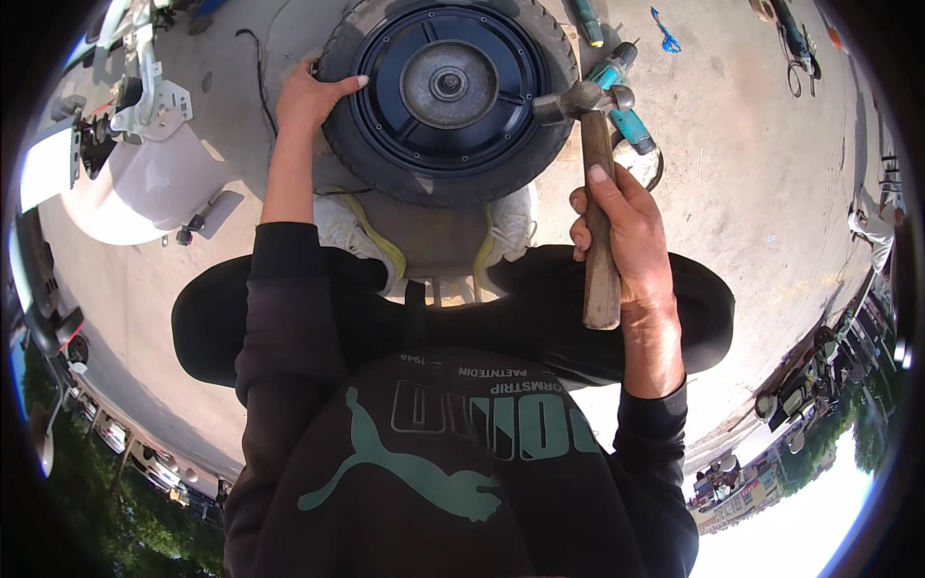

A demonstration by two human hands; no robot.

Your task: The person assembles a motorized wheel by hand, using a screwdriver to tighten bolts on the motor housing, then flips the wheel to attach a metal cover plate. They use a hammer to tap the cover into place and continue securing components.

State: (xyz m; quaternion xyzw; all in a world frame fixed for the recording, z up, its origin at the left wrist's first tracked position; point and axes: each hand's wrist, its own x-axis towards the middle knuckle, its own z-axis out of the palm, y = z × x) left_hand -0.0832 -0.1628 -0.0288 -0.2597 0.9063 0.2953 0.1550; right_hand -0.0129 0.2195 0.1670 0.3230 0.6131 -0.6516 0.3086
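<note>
A hub-motor wheel (405, 146) with a black tyre and dark blue hub lies on its side in front of my shoes. My left hand (310, 99) grips the wheel at its left edge, thumb stretched over the tyre towards the rim, fingers partly hidden behind the tyre. In my right hand (631, 226) is a hammer (599, 144), held closed round its worn wooden handle. The steel hammer head reaches over the right side of the tyre near the rim; whether it touches cannot be made out.
A teal cordless drill (631, 130) lies on the concrete right of the wheel, partly behind the hammer. Beyond it are a green tool (586, 21) and a blue item (665, 32). At left stands a white scooter-like body part (145, 183); a black cable (258, 72) lies nearby.
</note>
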